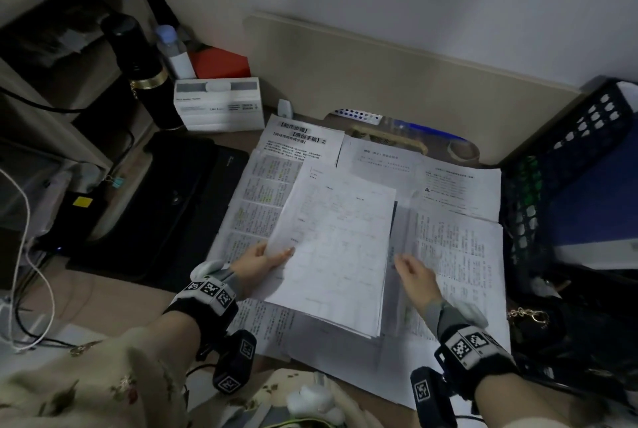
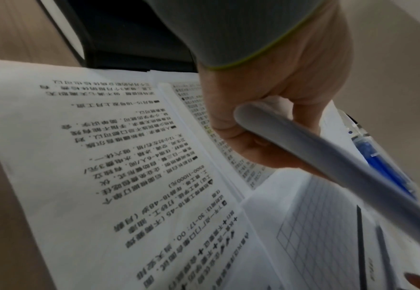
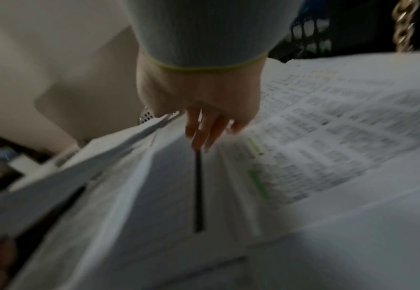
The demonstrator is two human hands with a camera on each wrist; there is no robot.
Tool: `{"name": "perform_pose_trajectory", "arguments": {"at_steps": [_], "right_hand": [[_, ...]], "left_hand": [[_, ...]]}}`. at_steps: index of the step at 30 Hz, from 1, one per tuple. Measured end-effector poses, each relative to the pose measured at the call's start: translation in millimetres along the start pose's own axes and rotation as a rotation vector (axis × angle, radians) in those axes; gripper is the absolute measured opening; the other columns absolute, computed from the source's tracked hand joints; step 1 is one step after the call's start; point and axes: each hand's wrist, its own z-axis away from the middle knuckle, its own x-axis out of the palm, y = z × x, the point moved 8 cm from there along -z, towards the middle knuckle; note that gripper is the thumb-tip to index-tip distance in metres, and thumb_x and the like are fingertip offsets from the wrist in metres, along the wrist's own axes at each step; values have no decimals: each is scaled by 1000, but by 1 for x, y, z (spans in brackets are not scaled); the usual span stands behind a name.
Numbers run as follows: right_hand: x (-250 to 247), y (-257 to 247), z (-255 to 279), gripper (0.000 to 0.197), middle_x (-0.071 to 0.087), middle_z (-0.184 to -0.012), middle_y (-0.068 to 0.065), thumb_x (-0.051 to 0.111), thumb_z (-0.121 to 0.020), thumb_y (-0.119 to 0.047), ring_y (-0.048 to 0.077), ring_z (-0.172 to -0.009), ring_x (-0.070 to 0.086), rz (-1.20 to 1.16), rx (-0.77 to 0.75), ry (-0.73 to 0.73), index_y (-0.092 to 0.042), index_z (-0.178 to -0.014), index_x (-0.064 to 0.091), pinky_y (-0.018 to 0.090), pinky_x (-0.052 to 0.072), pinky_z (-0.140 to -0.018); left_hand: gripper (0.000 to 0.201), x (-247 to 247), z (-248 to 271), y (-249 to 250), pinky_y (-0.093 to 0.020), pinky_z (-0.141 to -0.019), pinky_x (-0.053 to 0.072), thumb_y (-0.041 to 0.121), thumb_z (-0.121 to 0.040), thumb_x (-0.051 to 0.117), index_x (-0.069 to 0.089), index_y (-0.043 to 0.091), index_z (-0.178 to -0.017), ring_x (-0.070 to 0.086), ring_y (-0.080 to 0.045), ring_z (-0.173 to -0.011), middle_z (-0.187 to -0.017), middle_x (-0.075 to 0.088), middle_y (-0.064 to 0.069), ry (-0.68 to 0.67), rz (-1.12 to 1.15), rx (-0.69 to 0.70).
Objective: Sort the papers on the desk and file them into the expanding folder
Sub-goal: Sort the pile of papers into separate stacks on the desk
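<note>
At the left of the head view a shelf unit (image 1: 51, 47) fills the upper left corner, with a black flask (image 1: 138, 61) and a clear bottle (image 1: 172, 51) standing beside it and a white box (image 1: 219, 104) just to their right. Below them, left of centre, a black expanding folder (image 1: 165, 199) lies flat and closed on the table (image 1: 114, 293), its right edge touching the spread of papers (image 1: 459, 248).

Low and left of centre, the left hand (image 1: 257, 263) pinches the left edge of a sheaf of sheets (image 1: 335, 248), thumb on top and fingers (image 2: 261, 149) curled underneath; the left wrist view shows the sheaf's edge lifted off the printed pages below. The sheaf lies tilted across the middle of the frame, over the other papers, which cover the table from the folder to the right side.

Just right of the sheaf, the right hand (image 1: 416, 277) hovers over a densely printed page, its fingers (image 3: 203, 129) loosely extended and pointing down toward the paper, holding nothing; whether the tips touch the page is unclear, since the right wrist view is blurred.

At the upper centre right, a blue pen (image 1: 428, 132) lies beyond the papers. At the far right stands a black mesh basket (image 1: 559, 165).
</note>
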Motion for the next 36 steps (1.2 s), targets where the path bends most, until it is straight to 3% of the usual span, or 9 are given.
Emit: {"name": "perform_pose_trajectory", "arguments": {"at_steps": [5,8,10,12,16,24,27,31,36], "right_hand": [[31,-19,-3,61,53,-135,10,40,-95,-50,28,-126,48,-266,67,-145,-4,-134,48,43,35,-110],[33,-27,-5,40,60,-104,27,48,-97,-24,38,-96,59,-261,34,-58,10,-117,53,32,45,-83],[39,-30,-2,36,59,-107,30,50,-95,-17,44,-100,57,-264,27,-16,14,-112,51,41,49,-91],[46,-29,0,30,59,-115,29,52,-94,-15,43,-108,55,-290,41,-8,11,-109,55,50,45,-98],[68,-32,17,20,66,-110,7,53,-94,-9,25,-104,62,-437,73,-7,-9,-111,62,41,48,-99],[140,-33,54,15,66,-102,8,52,-93,-7,25,-91,63,-375,151,-12,-14,-103,60,44,53,-87],[157,-32,64,11,65,-96,8,51,-94,-9,25,-87,62,-292,159,-1,-13,-102,58,35,54,-73],[162,-32,65,12,62,-81,0,52,-93,-12,21,-75,58,-143,152,45,-8,-100,61,30,49,-68],[146,-31,68,23,63,-112,4,56,-90,-20,24,-97,59,-19,202,241,-15,-112,59,31,44,-82]], "left_hand": [[74,5,12,1,-35,-64,52,55,-56,82,62,9,-111,61,-22,-71,-83,66,-7,-101,20,29],[45,7,20,5,-33,-60,55,36,-78,78,62,12,-112,66,-21,-71,-90,69,-8,-193,53,19],[20,1,21,5,-33,-63,58,17,-91,65,63,14,-111,71,-21,-76,-94,73,-5,-231,59,11],[17,-3,22,6,-32,-64,59,12,-93,60,63,17,-109,72,-19,-77,-91,75,0,-244,41,8],[17,-24,19,7,-28,-66,58,16,-94,59,62,23,-110,73,-14,-83,-93,76,6,-212,38,56],[34,-86,7,-16,-29,-74,58,25,-94,61,58,14,-126,68,-23,-97,-117,67,-11,-146,-107,15],[27,-107,5,-26,-22,-65,56,21,-97,56,58,12,-122,65,-18,-83,-106,66,-8,-66,-109,8],[29,-127,0,-26,-38,-72,54,18,-95,60,59,8,-122,63,-25,-79,-92,66,-8,45,-45,26],[38,-136,1,-15,-32,-84,54,13,-93,62,54,10,-130,65,-17,-93,-110,65,-6,104,7,75]]}}
